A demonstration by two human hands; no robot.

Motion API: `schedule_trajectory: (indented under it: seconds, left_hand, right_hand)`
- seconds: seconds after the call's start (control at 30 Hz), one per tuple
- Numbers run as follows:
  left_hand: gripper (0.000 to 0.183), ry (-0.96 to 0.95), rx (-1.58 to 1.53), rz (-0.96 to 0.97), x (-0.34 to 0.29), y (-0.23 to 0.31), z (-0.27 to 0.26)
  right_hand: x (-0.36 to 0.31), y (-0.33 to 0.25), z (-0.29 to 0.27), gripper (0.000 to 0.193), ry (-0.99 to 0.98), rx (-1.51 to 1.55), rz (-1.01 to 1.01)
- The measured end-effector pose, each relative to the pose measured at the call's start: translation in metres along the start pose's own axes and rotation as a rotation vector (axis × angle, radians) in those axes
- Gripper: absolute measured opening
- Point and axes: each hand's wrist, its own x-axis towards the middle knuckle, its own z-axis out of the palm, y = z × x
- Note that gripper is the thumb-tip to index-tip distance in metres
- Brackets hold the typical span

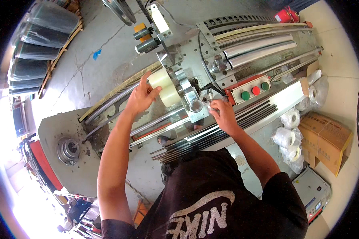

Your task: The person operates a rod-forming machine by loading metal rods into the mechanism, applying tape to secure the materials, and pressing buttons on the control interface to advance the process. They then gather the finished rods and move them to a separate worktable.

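Note:
My left hand (141,97) is at the left end of a cream-coloured roller (165,88) on the machine. Its thumb and index finger are spread apart and touch the roller's end. The roller sits against a round metal holder (183,85) on the carriage. My right hand (224,116) has its fingers curled together at the carriage's front edge, beside a black lever (211,87). Whatever is between those fingertips is too small to make out. A clear round disc-like part (196,105) lies between my two hands.
A red-framed control box (250,91) with green and red buttons is right of my right hand. Long dark rods (215,133) lie along the front. Wrapped white rolls (288,137) and a cardboard box (325,135) stand at right. A silver bracket (160,22) rises behind.

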Motion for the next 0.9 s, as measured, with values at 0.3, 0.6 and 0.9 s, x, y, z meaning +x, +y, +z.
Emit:
schedule_trajectory:
  seconds: [0.3, 0.6, 0.9]
  left_hand:
    - [0.077, -0.059, -0.284, -0.055, 0.009, -0.007, -0.003]
    - [0.047, -0.028, -0.387, -0.124, -0.022, 0.036, -0.029]
    - [0.043, -0.068, -0.413, -0.113, -0.022, 0.033, -0.031]
  right_hand:
    - [-0.025, -0.102, -0.022, 0.032, 0.12, 0.522, 0.142]
    - [0.07, -0.164, 0.02, 0.028, -0.112, 0.578, 0.188]
    - [0.088, -0.164, 0.031, 0.03, -0.07, 0.517, 0.127]
